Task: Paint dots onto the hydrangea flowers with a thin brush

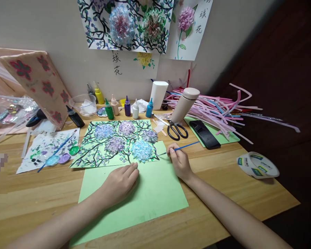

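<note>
In my right hand [179, 160] is a thin blue paintbrush [182, 147], pinched between the fingers. Its tip points left, at the right edge of a painted sheet [90, 162], beside a dark branch. My left hand [123, 183] rests with loosely bent fingers at the sheet's lower edge, holding nothing that I can see. Painted branches and leaves surround several raised flowers on the sheet, among them a light-blue flower [142, 150] close to both hands. A larger green sheet [150, 193] lies under the painting.
Behind the painting stand several paint bottles [109, 110], a white box [159, 95] and a tumbler [185, 103]. Black-handled scissors [176, 131], a phone [204, 135], pipe cleaners [212, 112] and a tape roll [257, 165] lie rightward. Leftward is a paint-stained paper [38, 147] with another brush [57, 150].
</note>
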`<action>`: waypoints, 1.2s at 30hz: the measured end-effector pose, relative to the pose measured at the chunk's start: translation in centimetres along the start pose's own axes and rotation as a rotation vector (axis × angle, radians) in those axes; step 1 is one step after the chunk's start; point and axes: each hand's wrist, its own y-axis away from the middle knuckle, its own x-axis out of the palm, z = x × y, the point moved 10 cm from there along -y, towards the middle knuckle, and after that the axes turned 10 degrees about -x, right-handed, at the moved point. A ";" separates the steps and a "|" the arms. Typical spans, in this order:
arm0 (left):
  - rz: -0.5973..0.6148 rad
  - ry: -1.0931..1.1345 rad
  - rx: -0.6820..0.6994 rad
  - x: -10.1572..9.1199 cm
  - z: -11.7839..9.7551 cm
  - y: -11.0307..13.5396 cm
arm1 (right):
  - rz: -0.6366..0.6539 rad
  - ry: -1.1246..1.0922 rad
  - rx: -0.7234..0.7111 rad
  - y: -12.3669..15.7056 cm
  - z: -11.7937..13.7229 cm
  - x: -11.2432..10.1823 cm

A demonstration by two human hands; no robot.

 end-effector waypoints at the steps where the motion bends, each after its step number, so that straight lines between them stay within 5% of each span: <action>1: 0.010 -0.002 0.001 0.1 0.0 0.0 | 0.006 0.011 0.003 0.0 0.0 0.1; 36: 0.041 -0.024 0.012 0.5 -0.2 0.1 | -0.008 0.009 0.029 0.1 -0.6 -0.3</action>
